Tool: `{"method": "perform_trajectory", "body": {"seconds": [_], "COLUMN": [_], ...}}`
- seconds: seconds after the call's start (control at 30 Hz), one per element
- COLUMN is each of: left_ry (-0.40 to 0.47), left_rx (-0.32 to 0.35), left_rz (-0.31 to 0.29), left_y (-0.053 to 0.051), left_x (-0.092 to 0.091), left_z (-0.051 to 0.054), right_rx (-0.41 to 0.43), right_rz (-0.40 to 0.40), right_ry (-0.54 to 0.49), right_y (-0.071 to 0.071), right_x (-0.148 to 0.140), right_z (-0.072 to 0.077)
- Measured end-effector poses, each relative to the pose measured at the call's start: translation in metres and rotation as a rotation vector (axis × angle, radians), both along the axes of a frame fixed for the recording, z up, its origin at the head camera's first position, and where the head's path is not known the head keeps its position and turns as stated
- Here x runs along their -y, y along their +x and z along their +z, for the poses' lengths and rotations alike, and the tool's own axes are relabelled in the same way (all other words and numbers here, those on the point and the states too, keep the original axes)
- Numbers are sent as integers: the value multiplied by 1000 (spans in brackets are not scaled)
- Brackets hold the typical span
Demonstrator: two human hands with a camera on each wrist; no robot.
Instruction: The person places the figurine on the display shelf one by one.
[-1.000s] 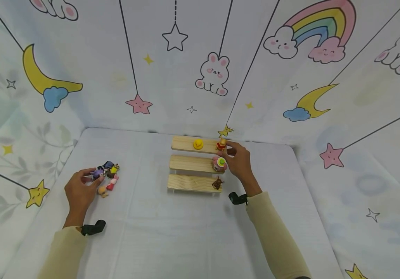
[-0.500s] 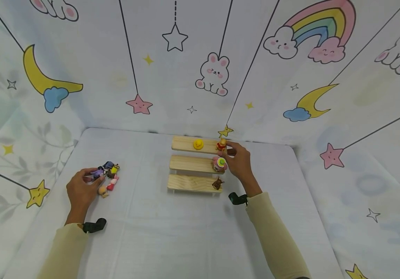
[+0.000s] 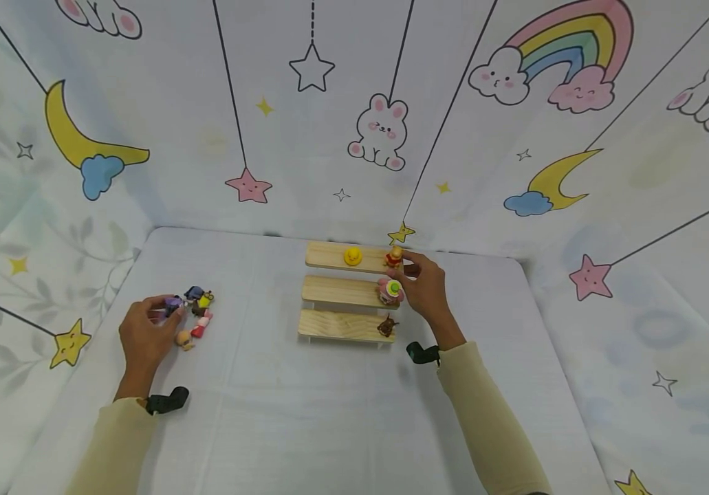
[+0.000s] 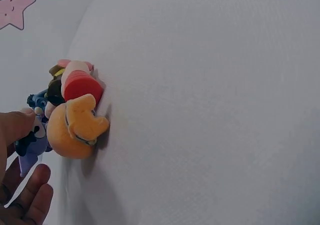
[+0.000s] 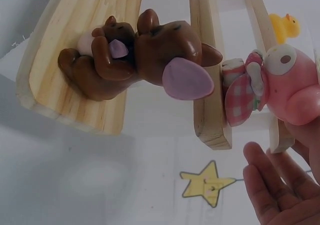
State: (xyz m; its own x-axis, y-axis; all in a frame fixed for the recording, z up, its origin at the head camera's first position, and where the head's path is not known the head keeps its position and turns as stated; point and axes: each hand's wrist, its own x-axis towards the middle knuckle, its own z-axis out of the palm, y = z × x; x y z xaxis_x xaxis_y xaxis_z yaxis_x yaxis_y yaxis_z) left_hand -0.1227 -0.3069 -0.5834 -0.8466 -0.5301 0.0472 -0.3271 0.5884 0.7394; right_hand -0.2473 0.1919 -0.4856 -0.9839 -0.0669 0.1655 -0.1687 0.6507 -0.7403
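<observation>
Work looks under way and perhaps near the halfway mark to me. At the centre of the head frame, three pale wooden plank shelves (image 3: 343, 293) carry four small toys: a round yellow rubber-look duck (image 3: 353, 256) and a golden bear figure in red (image 3: 394, 258) on the uppermost plank, a pink round-headed figure with checked trim (image 5: 300, 85) at the middle plank's right end, and a glossy brown figure with lilac ears (image 5: 175, 40) at the lowest plank's right end. My right hand (image 3: 427, 285) has thumb and forefinger set about the bear; I cannot tell whether they clamp it, so I would not count it done. At left of the frame, five pieces seem left: my left hand (image 3: 146, 338) pinches a purple figure (image 3: 174, 304) between thumb and finger, beside a dark blue figure (image 3: 194, 293), a yellow-and-dark figure (image 3: 205, 300), a pink-and-red figure (image 4: 81, 85) and an orange rounded figure (image 4: 64, 135).
</observation>
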Motion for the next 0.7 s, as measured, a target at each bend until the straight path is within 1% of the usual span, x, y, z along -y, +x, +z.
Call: {"method": "perform_trajectory", "body": {"seconds": [0.17, 0.27, 0.37, 0.5, 0.6, 0.7], "left_ry": [14, 5, -30, -79, -104, -114], "left_rx": [21, 25, -3, -64, -90, -105], "left_rz": [-19, -35, -52, -81, -112, -135], "left_y": [-2, -3, -4, -5, -7, -8], "left_x": [-2, -3, -4, -5, -7, -10], "left_z": [5, 8, 10, 14, 19, 27], "right_rx": [-10, -9, -6, -3, 2, 5], "right_rz": [3, 3, 3, 3, 2, 2], "right_ry": [-3, -2, -1, -8, -10, -10], "right_y": [0, 0, 0, 0, 0, 0], "right_x": [0, 0, 0, 0, -1, -1], "right_z": [0, 0, 0, 0, -1, -1]}}
